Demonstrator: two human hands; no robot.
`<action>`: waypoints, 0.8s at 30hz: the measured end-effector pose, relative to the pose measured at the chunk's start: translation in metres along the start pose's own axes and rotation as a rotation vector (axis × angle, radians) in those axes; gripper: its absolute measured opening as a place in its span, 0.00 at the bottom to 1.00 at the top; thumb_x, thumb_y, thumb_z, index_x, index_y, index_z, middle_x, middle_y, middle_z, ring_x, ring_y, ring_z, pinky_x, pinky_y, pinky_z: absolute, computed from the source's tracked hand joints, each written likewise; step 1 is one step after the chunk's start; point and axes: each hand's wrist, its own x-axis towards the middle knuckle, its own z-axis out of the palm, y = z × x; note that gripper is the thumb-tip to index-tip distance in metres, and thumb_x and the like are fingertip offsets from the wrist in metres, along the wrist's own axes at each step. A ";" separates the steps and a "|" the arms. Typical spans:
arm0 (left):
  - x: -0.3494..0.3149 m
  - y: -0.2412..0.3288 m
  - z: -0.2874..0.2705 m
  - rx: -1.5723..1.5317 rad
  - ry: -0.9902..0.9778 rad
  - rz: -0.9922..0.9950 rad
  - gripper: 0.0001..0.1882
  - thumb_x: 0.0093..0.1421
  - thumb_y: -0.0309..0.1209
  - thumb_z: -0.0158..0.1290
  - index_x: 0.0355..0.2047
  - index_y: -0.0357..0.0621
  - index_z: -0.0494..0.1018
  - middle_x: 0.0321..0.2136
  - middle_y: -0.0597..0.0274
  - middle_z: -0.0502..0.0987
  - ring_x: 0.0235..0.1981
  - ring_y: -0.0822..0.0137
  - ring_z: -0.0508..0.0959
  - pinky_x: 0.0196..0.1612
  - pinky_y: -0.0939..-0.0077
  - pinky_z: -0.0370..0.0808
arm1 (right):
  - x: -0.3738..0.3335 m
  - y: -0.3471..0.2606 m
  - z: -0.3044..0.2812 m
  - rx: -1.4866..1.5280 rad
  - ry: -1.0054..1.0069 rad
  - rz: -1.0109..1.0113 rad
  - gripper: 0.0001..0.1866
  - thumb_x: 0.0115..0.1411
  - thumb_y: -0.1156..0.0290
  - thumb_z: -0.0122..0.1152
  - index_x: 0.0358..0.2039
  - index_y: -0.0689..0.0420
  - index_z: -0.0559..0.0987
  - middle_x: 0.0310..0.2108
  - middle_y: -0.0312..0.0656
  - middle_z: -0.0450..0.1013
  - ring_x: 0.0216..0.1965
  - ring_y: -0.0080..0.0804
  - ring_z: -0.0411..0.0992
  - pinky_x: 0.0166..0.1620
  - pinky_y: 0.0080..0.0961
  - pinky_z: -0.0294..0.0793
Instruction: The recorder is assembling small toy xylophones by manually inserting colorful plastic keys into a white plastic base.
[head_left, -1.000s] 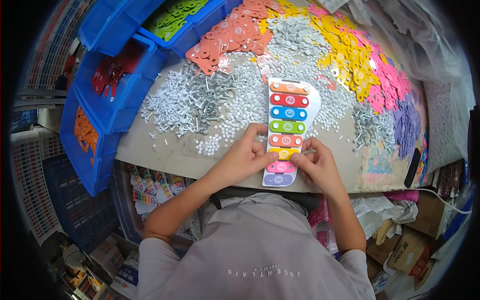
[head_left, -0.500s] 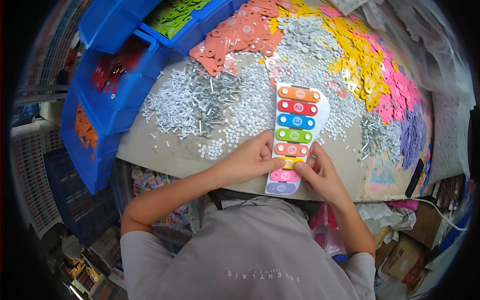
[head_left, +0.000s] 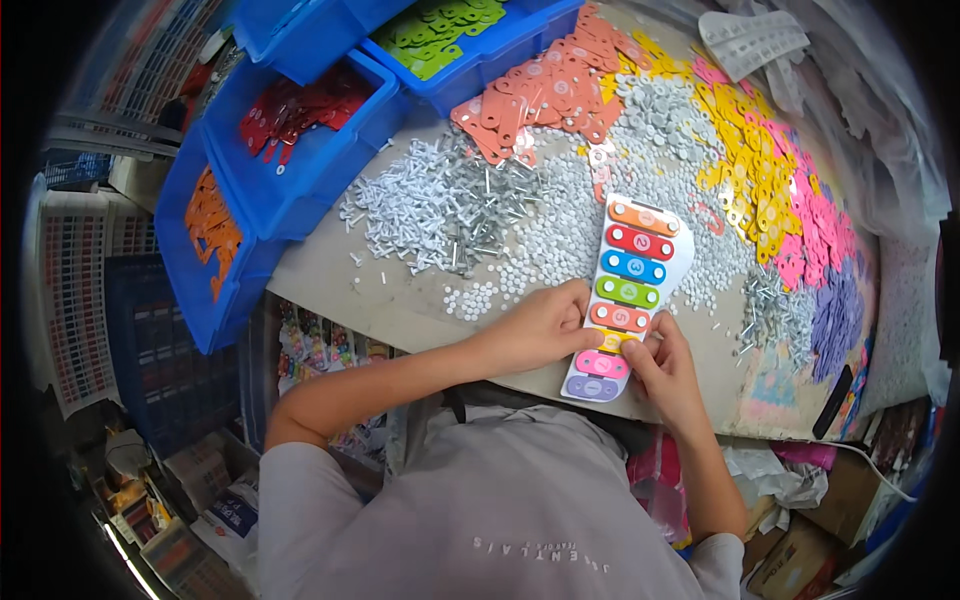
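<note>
- Three blue bins [head_left: 300, 170] crowd the table's left edge, holding orange, red and green bars.
- A heap of white pegs [head_left: 450, 205] fills the middle; bare tabletop [head_left: 370, 290] lies beside it.
- The left hand [head_left: 540, 330] presses curled fingers on the toy xylophone [head_left: 625, 295] at the near edge.
- The right hand [head_left: 665, 370] pinches its yellow bar [head_left: 622, 340].
- Yellow, pink and purple bars [head_left: 790, 200] line the right edge.

A toy-assembly workshop: worktable [head_left: 330, 290] heaped with white screws [head_left: 440, 205], coloured plastic bars [head_left: 760, 180], and blue parts bins [head_left: 300, 150]
</note>
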 end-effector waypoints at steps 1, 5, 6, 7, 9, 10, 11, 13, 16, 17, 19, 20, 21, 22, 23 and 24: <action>-0.004 -0.001 0.000 0.002 0.008 0.009 0.13 0.63 0.30 0.62 0.40 0.37 0.70 0.27 0.67 0.77 0.26 0.83 0.71 0.27 0.80 0.68 | -0.001 0.002 -0.003 -0.007 -0.005 -0.008 0.16 0.69 0.67 0.59 0.54 0.56 0.68 0.20 0.27 0.68 0.17 0.13 0.61 0.20 0.14 0.55; -0.032 0.001 -0.016 0.289 0.402 0.199 0.11 0.62 0.32 0.62 0.40 0.39 0.76 0.26 0.62 0.77 0.24 0.71 0.74 0.29 0.72 0.71 | -0.011 0.009 -0.039 -0.131 0.254 -0.282 0.15 0.68 0.74 0.54 0.54 0.57 0.69 0.20 0.31 0.66 0.20 0.17 0.63 0.24 0.17 0.59; -0.042 0.003 -0.026 0.403 0.611 0.311 0.10 0.62 0.33 0.61 0.41 0.43 0.78 0.24 0.59 0.74 0.22 0.62 0.76 0.29 0.67 0.72 | -0.017 0.007 -0.050 -0.620 0.575 -0.400 0.14 0.69 0.73 0.54 0.54 0.59 0.71 0.20 0.33 0.65 0.21 0.20 0.62 0.26 0.22 0.62; -0.047 -0.001 -0.043 0.578 0.720 0.420 0.08 0.61 0.31 0.61 0.40 0.44 0.80 0.25 0.59 0.75 0.25 0.60 0.77 0.30 0.65 0.73 | -0.023 0.009 -0.069 -0.809 0.762 -0.450 0.13 0.69 0.72 0.55 0.52 0.60 0.73 0.22 0.36 0.66 0.23 0.23 0.63 0.29 0.24 0.64; -0.058 -0.007 -0.072 0.765 0.834 0.530 0.06 0.60 0.29 0.61 0.38 0.45 0.81 0.26 0.59 0.76 0.27 0.58 0.78 0.30 0.63 0.74 | -0.025 0.014 -0.113 -0.924 1.068 -0.497 0.13 0.68 0.71 0.57 0.51 0.61 0.77 0.28 0.42 0.70 0.28 0.30 0.66 0.35 0.28 0.69; -0.063 -0.012 -0.083 0.876 0.890 0.498 0.06 0.59 0.27 0.62 0.37 0.44 0.81 0.26 0.60 0.75 0.29 0.58 0.78 0.31 0.64 0.74 | -0.027 0.015 -0.131 -0.924 1.071 -0.498 0.13 0.68 0.71 0.57 0.51 0.61 0.77 0.28 0.42 0.70 0.28 0.30 0.66 0.35 0.28 0.69; -0.067 -0.016 -0.089 0.985 0.945 0.465 0.07 0.57 0.26 0.62 0.37 0.44 0.82 0.26 0.62 0.75 0.31 0.59 0.77 0.31 0.64 0.74 | -0.033 0.017 -0.149 -1.078 1.109 -0.471 0.14 0.68 0.71 0.57 0.52 0.61 0.77 0.31 0.43 0.71 0.31 0.32 0.67 0.38 0.30 0.70; -0.073 -0.019 -0.093 1.035 0.929 0.440 0.08 0.55 0.25 0.63 0.37 0.44 0.82 0.27 0.62 0.74 0.32 0.59 0.77 0.32 0.64 0.74 | -0.038 0.024 -0.174 -1.214 1.112 -0.359 0.15 0.68 0.71 0.57 0.54 0.60 0.77 0.39 0.46 0.72 0.40 0.38 0.70 0.46 0.33 0.71; -0.073 -0.027 -0.095 1.091 0.899 0.411 0.09 0.54 0.24 0.63 0.36 0.43 0.81 0.28 0.63 0.73 0.34 0.60 0.76 0.34 0.64 0.74 | -0.035 0.036 -0.190 -1.155 1.075 -0.394 0.14 0.67 0.72 0.57 0.53 0.59 0.77 0.36 0.46 0.72 0.36 0.37 0.69 0.42 0.33 0.70; -0.072 -0.029 -0.095 1.104 0.887 0.409 0.08 0.53 0.23 0.63 0.35 0.43 0.81 0.29 0.63 0.73 0.35 0.60 0.76 0.35 0.64 0.74 | -0.034 0.040 -0.190 -1.159 1.077 -0.392 0.14 0.67 0.72 0.57 0.53 0.59 0.77 0.36 0.46 0.72 0.36 0.37 0.69 0.42 0.33 0.70; -0.071 -0.029 -0.095 1.115 0.880 0.432 0.08 0.54 0.23 0.62 0.35 0.43 0.80 0.30 0.62 0.73 0.35 0.59 0.76 0.36 0.64 0.74 | -0.030 0.041 -0.189 -1.157 1.122 -0.514 0.10 0.67 0.73 0.57 0.47 0.61 0.78 0.36 0.47 0.73 0.36 0.37 0.70 0.42 0.33 0.70; -0.069 -0.028 -0.094 1.129 0.875 0.454 0.07 0.54 0.23 0.62 0.35 0.43 0.80 0.30 0.62 0.73 0.36 0.58 0.76 0.38 0.63 0.74 | -0.030 0.040 -0.186 -1.162 1.125 -0.509 0.10 0.67 0.73 0.57 0.47 0.61 0.78 0.36 0.47 0.73 0.36 0.37 0.70 0.42 0.33 0.70; -0.068 -0.028 -0.094 1.122 0.869 0.457 0.07 0.54 0.23 0.62 0.35 0.43 0.80 0.30 0.62 0.73 0.36 0.58 0.76 0.38 0.63 0.74 | -0.029 0.038 -0.181 -1.180 1.127 -0.482 0.08 0.67 0.74 0.57 0.45 0.62 0.77 0.36 0.47 0.73 0.36 0.37 0.70 0.42 0.33 0.71; -0.067 -0.026 -0.094 1.125 0.876 0.461 0.07 0.54 0.23 0.61 0.34 0.43 0.79 0.31 0.61 0.74 0.36 0.58 0.76 0.39 0.62 0.74 | -0.028 0.035 -0.178 -1.197 1.127 -0.455 0.06 0.67 0.74 0.56 0.42 0.63 0.77 0.36 0.47 0.74 0.37 0.38 0.71 0.42 0.34 0.71; -0.067 -0.025 -0.094 1.128 0.882 0.465 0.07 0.55 0.22 0.60 0.34 0.43 0.77 0.32 0.61 0.75 0.37 0.57 0.76 0.39 0.61 0.74 | -0.025 0.035 -0.178 -1.226 1.147 -0.491 0.05 0.67 0.74 0.57 0.39 0.63 0.77 0.34 0.46 0.74 0.36 0.37 0.72 0.41 0.33 0.72; -0.068 -0.025 -0.095 1.120 0.875 0.468 0.07 0.55 0.22 0.60 0.34 0.43 0.77 0.32 0.61 0.75 0.37 0.57 0.76 0.39 0.61 0.74 | -0.023 0.036 -0.177 -1.233 1.151 -0.483 0.05 0.67 0.74 0.57 0.39 0.63 0.77 0.34 0.46 0.74 0.36 0.37 0.72 0.41 0.33 0.72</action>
